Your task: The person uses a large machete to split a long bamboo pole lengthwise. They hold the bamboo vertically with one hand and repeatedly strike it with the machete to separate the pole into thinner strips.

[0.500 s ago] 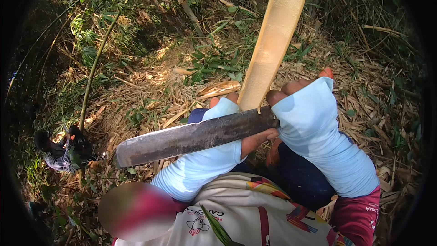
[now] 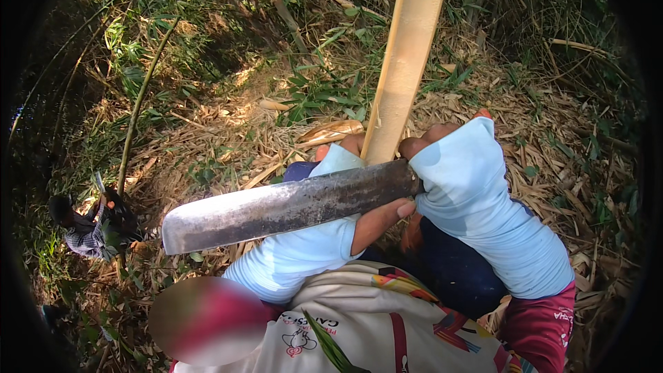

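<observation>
The pale bamboo strip (image 2: 404, 62) lies straight out in front of me, its long axis running away from my body, leaning a little right and leaving the top of the view. Its near end goes behind the blade of my knife (image 2: 286, 208), which lies across it, tip to the left and a little toward me, so the two lengths cross steeply. My right hand (image 2: 449, 159) is clamped on the knife, the handle hidden inside my fist, and its fingertips sit just beside the strip's right edge. My left hand (image 2: 373, 228) is under the blade, fingers by the strip's left edge, thumb along the blade's lower edge; the metal covers the rest, so I can't make out whether that grip closes on the strip. Both hands are close to the near end, one on either side. Pale blue sleeves (image 2: 507, 235) cover my wrists and palms. Below are my cream shirt (image 2: 373, 331) and dark blue trousers (image 2: 456, 262). Beyond, dry leaves (image 2: 525, 117) litter the ground, and off to the left another person (image 2: 86, 235) is low beside a slim pole (image 2: 141, 107).
</observation>
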Motion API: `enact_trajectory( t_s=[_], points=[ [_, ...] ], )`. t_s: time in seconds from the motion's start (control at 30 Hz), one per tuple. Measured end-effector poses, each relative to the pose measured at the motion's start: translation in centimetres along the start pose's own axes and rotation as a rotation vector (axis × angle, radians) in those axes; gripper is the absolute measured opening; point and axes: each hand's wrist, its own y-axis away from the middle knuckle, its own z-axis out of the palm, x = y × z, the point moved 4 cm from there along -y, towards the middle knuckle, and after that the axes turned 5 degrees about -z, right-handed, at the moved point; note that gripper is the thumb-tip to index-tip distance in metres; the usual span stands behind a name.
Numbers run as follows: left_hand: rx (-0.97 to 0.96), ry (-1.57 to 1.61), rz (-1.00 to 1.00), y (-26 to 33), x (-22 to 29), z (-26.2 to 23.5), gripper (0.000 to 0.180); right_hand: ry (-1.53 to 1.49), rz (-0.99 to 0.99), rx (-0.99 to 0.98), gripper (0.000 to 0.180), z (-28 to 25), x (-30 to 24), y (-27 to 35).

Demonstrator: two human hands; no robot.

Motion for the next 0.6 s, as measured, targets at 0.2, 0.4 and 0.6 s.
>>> enact_trajectory(
  t_s=[0.2, 0.4, 0.6],
  points=[
    [0.040, -0.012, 0.003, 0.19, -0.84, 0.38, 0.055, 0.014, 0.022, -0.014, 0.013, 0.01, 0.21, 0.13],
    [-0.003, -0.099, -0.059, 0.18, -0.21, 0.22, 0.062, 0.051, 0.022, -0.010, 0.015, -0.14, 0.17, 0.04],
    [0.017, -0.192, 0.039, 0.20, 0.00, 0.44, 0.055, 0.034, 0.056, -0.046, 0.017, -0.13, 0.32, 0.14]
  ],
)
